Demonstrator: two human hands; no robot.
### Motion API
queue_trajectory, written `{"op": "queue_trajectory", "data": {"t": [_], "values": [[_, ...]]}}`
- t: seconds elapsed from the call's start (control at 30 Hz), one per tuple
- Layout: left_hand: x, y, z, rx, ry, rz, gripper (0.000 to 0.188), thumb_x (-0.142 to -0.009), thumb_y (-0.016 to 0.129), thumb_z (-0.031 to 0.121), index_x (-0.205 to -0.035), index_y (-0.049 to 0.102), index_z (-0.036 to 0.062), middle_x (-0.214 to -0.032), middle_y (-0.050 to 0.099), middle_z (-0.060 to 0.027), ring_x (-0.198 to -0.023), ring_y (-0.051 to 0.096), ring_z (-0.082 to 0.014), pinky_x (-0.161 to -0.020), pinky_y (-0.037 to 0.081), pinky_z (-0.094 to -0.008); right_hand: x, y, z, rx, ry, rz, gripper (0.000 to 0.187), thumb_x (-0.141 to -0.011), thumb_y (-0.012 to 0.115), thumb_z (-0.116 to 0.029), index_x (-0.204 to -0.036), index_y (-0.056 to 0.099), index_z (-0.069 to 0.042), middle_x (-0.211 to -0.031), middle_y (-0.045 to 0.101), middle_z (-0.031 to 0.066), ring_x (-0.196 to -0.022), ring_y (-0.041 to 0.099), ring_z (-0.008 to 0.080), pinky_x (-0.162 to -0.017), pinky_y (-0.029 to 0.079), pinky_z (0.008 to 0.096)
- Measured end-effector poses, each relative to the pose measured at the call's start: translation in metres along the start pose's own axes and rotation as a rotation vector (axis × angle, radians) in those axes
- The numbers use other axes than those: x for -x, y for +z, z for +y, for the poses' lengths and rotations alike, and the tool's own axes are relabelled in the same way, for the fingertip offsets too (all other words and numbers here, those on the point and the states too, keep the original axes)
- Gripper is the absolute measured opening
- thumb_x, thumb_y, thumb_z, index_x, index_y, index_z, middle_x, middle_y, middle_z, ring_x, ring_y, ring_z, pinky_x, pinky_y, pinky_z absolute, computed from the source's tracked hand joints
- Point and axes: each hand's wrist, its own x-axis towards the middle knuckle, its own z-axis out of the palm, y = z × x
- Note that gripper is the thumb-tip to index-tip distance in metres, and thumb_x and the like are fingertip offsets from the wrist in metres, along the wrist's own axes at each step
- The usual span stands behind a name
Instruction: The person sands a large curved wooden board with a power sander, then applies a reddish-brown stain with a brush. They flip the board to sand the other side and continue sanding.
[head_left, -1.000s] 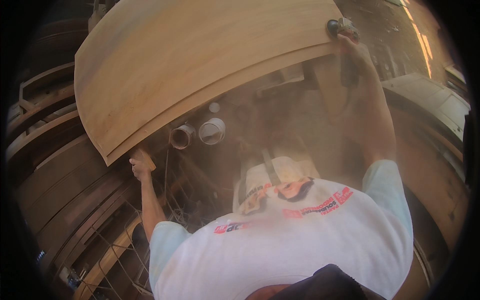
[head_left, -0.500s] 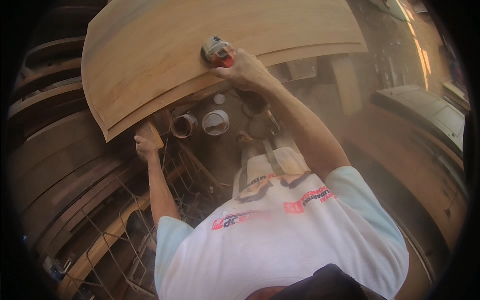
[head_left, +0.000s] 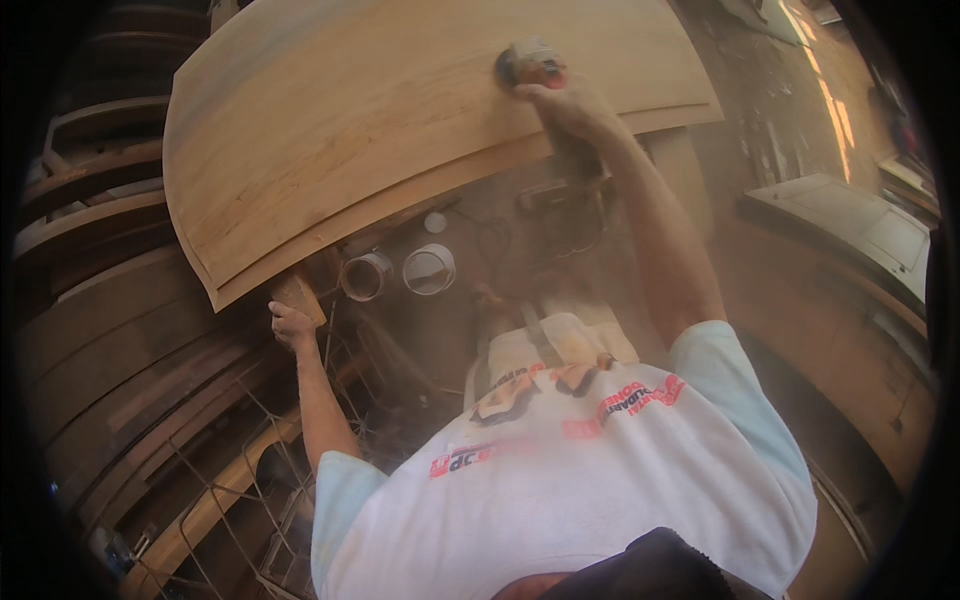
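A wide wooden panel with a stepped edge along its near side spreads out ahead of me. On its right part, my right hand grips a handheld power sander, whose dark round head is against the wood. Motion smears the hand and tool a little. Below the panel's near left corner, my left hand is closed around the end of a short wooden block. The panel hides the block's far end.
Two open tubs stand on the floor beneath the panel's near edge. A wire-frame rack lies at lower left, beside stacked boards. Dust hangs around my right arm. A pale panelled door lies at the right.
My right hand has slid the sander rightward across the panel. The dust below my right arm looks thicker. My left hand keeps its hold on the block. The view has tilted slightly.
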Motion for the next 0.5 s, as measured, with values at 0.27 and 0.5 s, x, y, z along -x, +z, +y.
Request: {"op": "queue_trajectory", "data": {"t": [0.27,0.5], "values": [[-0.004,-0.001,0.0,-0.101,-0.076,0.02,0.077,-0.106,0.022,0.053,-0.132,0.062,-0.0081,-0.134,0.063,-0.0299,-0.129,0.056,-0.0466,-0.108,0.042,-0.0533,-0.045,-0.159,0.154,-0.2,0.146,0.282,0.062,-0.086,0.076,-0.05,-0.126,0.066,-0.004,-0.108,0.066,0.0035,-0.094,0.062,0.013,-0.081,0.049,0.0292],[0.006,-0.006,0.006,-0.076,-0.074,0.05,0.077,-0.105,0.024,0.052,-0.128,0.065,-0.0079,-0.13,0.064,-0.0307,-0.126,0.058,-0.0468,-0.107,0.043,-0.0526,-0.026,-0.074,0.086,-0.054,0.114,0.12,0.059,-0.085,0.076,-0.049,-0.12,0.073,-0.002,-0.103,0.073,0.0102,-0.097,0.067,0.0195,-0.083,0.052,0.0345]]}}
